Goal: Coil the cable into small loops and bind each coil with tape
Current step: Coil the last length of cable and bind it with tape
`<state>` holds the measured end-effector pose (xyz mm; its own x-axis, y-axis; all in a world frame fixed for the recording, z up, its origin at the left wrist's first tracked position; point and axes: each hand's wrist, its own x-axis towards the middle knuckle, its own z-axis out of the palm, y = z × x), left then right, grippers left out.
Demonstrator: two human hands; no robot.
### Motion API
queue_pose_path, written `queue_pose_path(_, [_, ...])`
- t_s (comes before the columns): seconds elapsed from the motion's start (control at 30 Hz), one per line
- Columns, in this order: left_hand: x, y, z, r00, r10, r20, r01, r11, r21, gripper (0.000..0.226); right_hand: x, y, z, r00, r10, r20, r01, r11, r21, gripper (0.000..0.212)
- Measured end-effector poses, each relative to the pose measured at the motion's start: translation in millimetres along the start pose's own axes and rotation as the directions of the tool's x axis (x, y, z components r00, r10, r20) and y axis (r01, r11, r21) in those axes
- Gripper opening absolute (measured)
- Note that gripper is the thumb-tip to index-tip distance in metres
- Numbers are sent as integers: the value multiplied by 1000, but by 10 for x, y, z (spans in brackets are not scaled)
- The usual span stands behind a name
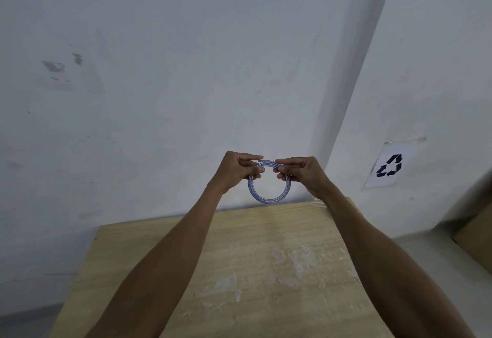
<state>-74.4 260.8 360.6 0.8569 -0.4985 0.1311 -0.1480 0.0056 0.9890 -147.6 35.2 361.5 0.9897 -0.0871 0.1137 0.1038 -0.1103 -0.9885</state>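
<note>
White painted wall (159, 71) fills most of the view, scuffed at the left, with a corner running up on the right. Below it is a pale wooden tabletop (239, 271), blotched with whitish patches, its far edge against the wall and its left edge in view. A paper sign (390, 166) with a black recycling symbol is stuck low on the right-hand wall.

Two bare forearms reach forward over the tabletop. The left hand (237, 170) pinches the upper left of a small coil with thumb and fingertips. The right hand (303, 172) pinches the upper right in the same way.

The cable (269, 201) is pale and bluish, wound into a round coil of a few turns. It is held upright in the air above the far edge of the tabletop and touches nothing but the hands. One cut end pokes out at the top, between the two hands.

The cable looks light and springy, stiff enough to keep its ring shape. It would likely spring open if either pinch loosened. The safest hold seems to be at the top, where the turns overlap beside the loose end. There is open air to either side and below, but the wall is close behind. No tape is in view.
</note>
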Motion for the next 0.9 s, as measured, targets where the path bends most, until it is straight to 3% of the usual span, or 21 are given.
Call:
queue_pose_path(0.33, [44,-177,253,994,12,-111,-18,998,-53,27,-138,99,-19,992,-58,-111,59,998,4,28])
queue_pose_path(0.6, [69,-216,439,998,-49,-45,40,983,-181,27,-265,148,-197,988,-51,-148,56,998,31,27])
queue_pose_path(0.8, [91,-241,521,994,-107,-3,103,962,-252,28,-324,103,-379,998,-38,-41,35,997,-69,31])
queue_pose_path(0.9, [101,-276,567,988,-147,-38,130,948,-289,24,-352,114,-468,997,58,56,-50,989,-141,43])
